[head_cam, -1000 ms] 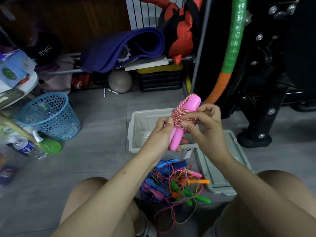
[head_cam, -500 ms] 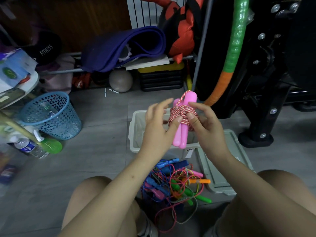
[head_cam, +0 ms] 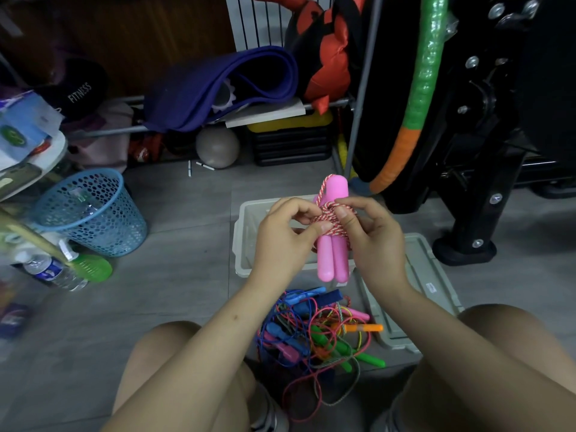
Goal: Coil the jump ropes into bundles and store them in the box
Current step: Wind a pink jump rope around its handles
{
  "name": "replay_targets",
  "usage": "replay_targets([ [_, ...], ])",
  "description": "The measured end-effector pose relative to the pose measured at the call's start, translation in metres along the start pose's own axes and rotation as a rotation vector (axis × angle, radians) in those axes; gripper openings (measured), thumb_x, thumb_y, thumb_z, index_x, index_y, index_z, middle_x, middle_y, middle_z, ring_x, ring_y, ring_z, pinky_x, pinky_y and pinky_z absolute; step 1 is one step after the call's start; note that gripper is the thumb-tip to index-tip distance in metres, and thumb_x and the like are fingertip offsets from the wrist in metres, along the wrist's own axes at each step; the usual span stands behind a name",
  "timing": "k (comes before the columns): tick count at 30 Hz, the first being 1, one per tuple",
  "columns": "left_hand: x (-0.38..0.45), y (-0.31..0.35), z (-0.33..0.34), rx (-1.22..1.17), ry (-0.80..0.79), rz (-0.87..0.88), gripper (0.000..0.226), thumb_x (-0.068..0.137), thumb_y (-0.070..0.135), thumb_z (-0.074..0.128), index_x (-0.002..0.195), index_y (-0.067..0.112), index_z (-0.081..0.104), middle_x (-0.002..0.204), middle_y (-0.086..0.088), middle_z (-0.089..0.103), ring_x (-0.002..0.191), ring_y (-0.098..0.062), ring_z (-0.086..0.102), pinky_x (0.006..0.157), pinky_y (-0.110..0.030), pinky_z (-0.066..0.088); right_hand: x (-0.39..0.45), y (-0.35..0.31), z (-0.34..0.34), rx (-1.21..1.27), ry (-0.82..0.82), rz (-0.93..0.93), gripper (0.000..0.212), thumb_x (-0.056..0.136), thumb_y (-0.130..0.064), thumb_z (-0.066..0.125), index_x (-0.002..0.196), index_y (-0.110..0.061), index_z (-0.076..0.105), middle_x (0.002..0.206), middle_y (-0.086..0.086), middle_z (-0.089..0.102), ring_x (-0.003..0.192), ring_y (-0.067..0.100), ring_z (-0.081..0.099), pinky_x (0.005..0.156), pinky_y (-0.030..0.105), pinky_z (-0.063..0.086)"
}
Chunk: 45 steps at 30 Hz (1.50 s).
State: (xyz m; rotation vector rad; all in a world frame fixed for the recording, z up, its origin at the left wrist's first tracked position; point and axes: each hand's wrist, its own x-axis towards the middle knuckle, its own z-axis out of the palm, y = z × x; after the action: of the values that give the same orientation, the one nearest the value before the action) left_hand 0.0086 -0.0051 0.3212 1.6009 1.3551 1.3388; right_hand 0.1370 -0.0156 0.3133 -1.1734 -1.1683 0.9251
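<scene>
since half a second ago my left hand [head_cam: 286, 232] has closed back in: its fingers, which were spread off the bundle, now curl and pinch the cord wraps, and the pink handles sit upright instead of leaning.

nearest me, low centre of the frame between my knees, the pile [head_cam: 318, 335] of loose ropes lies tangled on the floor, blue, green, orange and pink handles mixed in thin cord. those will drag each other if i lift one by the cord, so i'd take them by a handle.

above that, mid frame, both hands hold the bundle [head_cam: 332, 232]. my right hand [head_cam: 371, 235] is clamped on it from the right, thumb pressed on the striped cord. the two hard plastic handles are light, stiff and smooth, likely slippery. the cord is soft and springy and i judge it will unwind if the end isn't tucked, so the grip belongs on the wrapped waist, not the bare handle ends.

just behind the hands is the box [head_cam: 246, 232], open, its lid [head_cam: 430, 275] on the floor to the right. further back, upper frame, a mat [head_cam: 218, 85].
</scene>
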Motion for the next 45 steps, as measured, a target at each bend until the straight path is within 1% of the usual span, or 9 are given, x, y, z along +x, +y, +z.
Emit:
replay_targets([
  [7, 0.002, -0.002, 0.001, 0.064, 0.013, 0.131, 0.020, 0.073, 0.007, 0.074, 0.071, 0.023, 0.061, 0.079, 0.022, 0.055, 0.077, -0.009, 0.058, 0.063, -0.040, 0.054, 0.001, -0.006, 0.001, 0.013, 0.007, 0.017, 0.024, 0.088, -0.017, 0.064, 0.099, -0.038, 0.069, 0.099, -0.010, 0.072, 0.094, 0.007, 0.067, 0.088, 0.041, 0.053],
  [11, 0.000, 0.000, 0.003, 0.175, 0.061, 0.241, 0.003, 0.074, 0.011, 0.067, 0.074, 0.011, 0.064, 0.077, 0.018, 0.055, 0.072, -0.008, 0.056, 0.064, -0.035, 0.053, 0.002, -0.009, -0.001, 0.056, -0.008, 0.057, 0.018, 0.087, -0.015, 0.064, 0.092, -0.032, 0.071, 0.090, -0.009, 0.074, 0.083, 0.004, 0.067, 0.079, 0.037, 0.055],
  [17, -0.001, 0.002, 0.005, 0.298, 0.069, 0.315, 0.003, 0.077, 0.006, 0.067, 0.076, 0.006, 0.064, 0.077, 0.004, 0.060, 0.073, 0.001, 0.048, 0.066, -0.007, 0.038, 0.006, -0.012, -0.003, 0.077, -0.007, 0.100, 0.012, 0.086, -0.014, 0.066, 0.094, -0.020, 0.071, 0.088, -0.003, 0.074, 0.075, 0.003, 0.067, 0.063, 0.021, 0.049],
  [21, -0.001, 0.000, 0.005, 0.270, 0.049, 0.248, 0.019, 0.077, 0.003, 0.070, 0.093, 0.012, 0.069, 0.076, 0.015, 0.053, 0.076, 0.010, 0.050, 0.065, -0.009, 0.043, 0.007, -0.013, -0.005, 0.072, -0.029, 0.072, 0.012, 0.086, -0.012, 0.066, 0.090, -0.022, 0.071, 0.092, 0.000, 0.074, 0.084, 0.010, 0.069, 0.078, 0.030, 0.055],
  [24, 0.000, 0.000, 0.005, 0.279, 0.066, 0.266, 0.017, 0.076, 0.003, 0.070, 0.092, 0.010, 0.071, 0.079, 0.006, 0.059, 0.078, 0.013, 0.050, 0.068, -0.002, 0.038, 0.008, -0.011, -0.006, 0.042, -0.053, 0.031, 0.015, 0.087, -0.015, 0.065, 0.091, -0.028, 0.071, 0.095, -0.002, 0.073, 0.090, 0.012, 0.069, 0.087, 0.037, 0.054],
  [30, 0.003, 0.001, 0.001, 0.302, 0.063, 0.276, 0.012, 0.081, 0.010, 0.063, 0.090, 0.006, 0.069, 0.087, 0.002, 0.059, 0.077, -0.001, 0.052, 0.068, -0.016, 0.045, 0.009, 0.000, -0.004, 0.004, -0.188, -0.038, 0.031, 0.087, -0.031, 0.060, 0.115, -0.044, 0.061, 0.113, 0.003, 0.066, 0.103, 0.016, 0.063, 0.095, 0.045, 0.049],
  [36, 0.004, 0.001, 0.001, 0.386, 0.030, 0.254, 0.016, 0.085, 0.014, 0.055, 0.091, 0.004, 0.066, 0.090, -0.010, 0.059, 0.078, -0.018, 0.055, 0.073, -0.021, 0.040, 0.009, 0.007, 0.001, 0.086, -0.251, 0.015, 0.043, 0.085, -0.032, 0.056, 0.127, -0.036, 0.052, 0.130, 0.007, 0.057, 0.114, 0.020, 0.059, 0.097, 0.043, 0.048],
  [42, 0.004, -0.001, 0.002, 0.265, 0.008, 0.202, 0.017, 0.085, 0.018, 0.056, 0.092, 0.007, 0.065, 0.092, -0.005, 0.053, 0.078, 0.000, 0.050, 0.074, -0.005, 0.038, 0.008, 0.008, 0.002, 0.059, -0.206, -0.015, 0.033, 0.090, -0.028, 0.053, 0.121, -0.035, 0.058, 0.120, -0.002, 0.064, 0.109, 0.018, 0.062, 0.096, 0.049, 0.048],
  [45, 0.004, -0.004, 0.000, 0.174, -0.033, 0.161, 0.018, 0.082, 0.023, 0.060, 0.095, 0.012, 0.066, 0.093, 0.003, 0.049, 0.084, 0.007, 0.050, 0.075, -0.017, 0.048, 0.011, 0.007, 0.001, 0.031, -0.156, -0.022, 0.029, 0.087, -0.029, 0.056, 0.115, -0.032, 0.062, 0.113, 0.003, 0.068, 0.103, 0.020, 0.064, 0.094, 0.046, 0.049],
])
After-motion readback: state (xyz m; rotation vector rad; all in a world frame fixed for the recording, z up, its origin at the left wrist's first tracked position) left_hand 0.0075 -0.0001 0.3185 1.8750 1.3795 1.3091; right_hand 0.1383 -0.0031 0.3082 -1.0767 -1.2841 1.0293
